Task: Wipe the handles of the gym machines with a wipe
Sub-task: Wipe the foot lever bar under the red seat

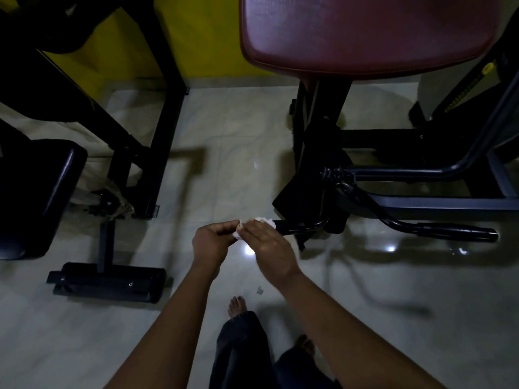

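Note:
A white wipe point(262, 220) sits bunched at the free end of a black machine handle point(302, 228) in the middle of the view. My right hand point(269, 247) holds the wipe around that handle end, fingers curled over it. My left hand point(214, 241) pinches the wipe's left edge just beside the right hand's fingertips. A second black handle point(455, 231) of the same machine points right, untouched. Most of the wipe is hidden under my fingers.
A maroon padded seat point(365, 35) hangs over the machine's dark frame point(421, 203) at the upper right. Another black machine with a pad point(33, 197) and a floor foot point(108, 282) stands on the left. Pale tiled floor point(233, 153) lies between; my bare feet are below.

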The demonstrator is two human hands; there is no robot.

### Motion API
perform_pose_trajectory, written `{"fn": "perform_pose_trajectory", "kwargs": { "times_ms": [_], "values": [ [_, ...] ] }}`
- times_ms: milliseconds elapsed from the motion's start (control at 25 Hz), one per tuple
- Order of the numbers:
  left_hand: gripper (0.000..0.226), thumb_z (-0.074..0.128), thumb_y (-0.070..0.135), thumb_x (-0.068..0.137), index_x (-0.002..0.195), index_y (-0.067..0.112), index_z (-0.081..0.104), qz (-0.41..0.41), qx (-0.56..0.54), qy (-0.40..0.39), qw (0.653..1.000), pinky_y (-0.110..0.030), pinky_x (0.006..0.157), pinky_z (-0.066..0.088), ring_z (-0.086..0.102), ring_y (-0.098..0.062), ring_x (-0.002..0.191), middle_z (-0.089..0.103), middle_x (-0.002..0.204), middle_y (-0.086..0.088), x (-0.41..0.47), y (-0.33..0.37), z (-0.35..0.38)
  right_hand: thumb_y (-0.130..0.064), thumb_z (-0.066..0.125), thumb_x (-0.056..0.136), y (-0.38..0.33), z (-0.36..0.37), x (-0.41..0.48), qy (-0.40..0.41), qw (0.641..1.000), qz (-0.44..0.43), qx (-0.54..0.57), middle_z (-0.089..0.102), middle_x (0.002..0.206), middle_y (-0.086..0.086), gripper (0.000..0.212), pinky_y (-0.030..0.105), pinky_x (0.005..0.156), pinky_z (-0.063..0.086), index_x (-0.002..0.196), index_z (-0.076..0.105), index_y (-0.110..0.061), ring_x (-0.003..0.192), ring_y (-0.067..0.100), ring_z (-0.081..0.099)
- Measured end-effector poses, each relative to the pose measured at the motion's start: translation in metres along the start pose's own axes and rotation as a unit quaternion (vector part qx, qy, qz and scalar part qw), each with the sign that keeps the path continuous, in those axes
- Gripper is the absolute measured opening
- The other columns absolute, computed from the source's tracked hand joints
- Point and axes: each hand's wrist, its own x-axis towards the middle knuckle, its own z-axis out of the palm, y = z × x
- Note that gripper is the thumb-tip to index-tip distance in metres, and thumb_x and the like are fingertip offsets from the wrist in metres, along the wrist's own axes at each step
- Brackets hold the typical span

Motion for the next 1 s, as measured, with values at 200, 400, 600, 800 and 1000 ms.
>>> {"fn": "perform_pose_trajectory", "kwargs": {
  "times_ms": [200, 400, 600, 800, 1000],
  "values": [
    [0.032, 0.071, -0.004, 0.079, 0.103, 0.016, 0.075, -0.01, 0.019, 0.018, 1.0, -0.039, 0.092, 0.054, 0.069, -0.022, 0.096, 0.074, 0.092, -0.002, 0.004, 0.001, 0.001, -0.006, 0.044, 0.097, 0.066, -0.032, -0.027, 0.086, 0.994, 0.072, -0.009, 0.067, 0.119, 0.005, 0.031, 0.028, 0.111, 0.034, 0.112, 0.07, -0.011, 0.114, 0.018, 0.06],
    [0.029, 0.073, -0.002, 0.076, 0.093, 0.02, 0.078, -0.011, 0.011, 0.022, 1.0, -0.039, 0.091, 0.056, 0.07, -0.022, 0.09, 0.075, 0.088, -0.002, 0.009, 0.0, -0.001, 0.003, 0.05, 0.08, 0.034, -0.018, -0.011, 0.138, 0.968, 0.208, -0.022, 0.072, 0.101, 0.002, 0.035, 0.022, 0.112, 0.025, 0.101, 0.073, -0.013, 0.097, 0.022, 0.066],
    [0.031, 0.069, -0.009, 0.077, 0.086, 0.021, 0.076, -0.01, -0.045, 0.009, 0.999, -0.037, 0.083, 0.058, 0.072, -0.023, 0.088, 0.076, 0.085, -0.006, 0.005, 0.001, -0.001, -0.009, 0.045, 0.086, -0.018, 0.009, 0.02, 0.038, 0.994, 0.094, 0.038, 0.07, 0.097, 0.003, 0.03, 0.04, 0.101, 0.043, 0.099, 0.071, -0.012, 0.094, 0.023, 0.066],
    [0.037, 0.056, -0.015, 0.086, 0.109, 0.012, 0.063, -0.059, -0.211, 0.019, 0.976, -0.031, 0.085, 0.056, 0.068, -0.022, 0.091, 0.07, 0.099, -0.011, -0.009, -0.007, -0.002, 0.002, 0.026, 0.1, 0.007, -0.003, 0.001, 0.011, 0.984, -0.143, -0.103, 0.066, 0.115, 0.021, 0.043, 0.044, 0.099, 0.047, 0.111, 0.068, 0.004, 0.107, 0.033, 0.064],
    [0.032, 0.046, -0.01, 0.094, 0.109, 0.01, 0.066, -0.105, -0.236, 0.121, 0.958, -0.034, 0.087, 0.053, 0.063, -0.02, 0.092, 0.067, 0.101, -0.008, -0.014, -0.02, -0.011, 0.003, 0.061, 0.081, -0.016, 0.004, 0.053, -0.263, 0.907, -0.228, -0.237, 0.065, 0.09, 0.018, 0.011, 0.042, 0.084, 0.051, 0.088, 0.069, -0.001, 0.088, 0.033, 0.061]
  ]
}}
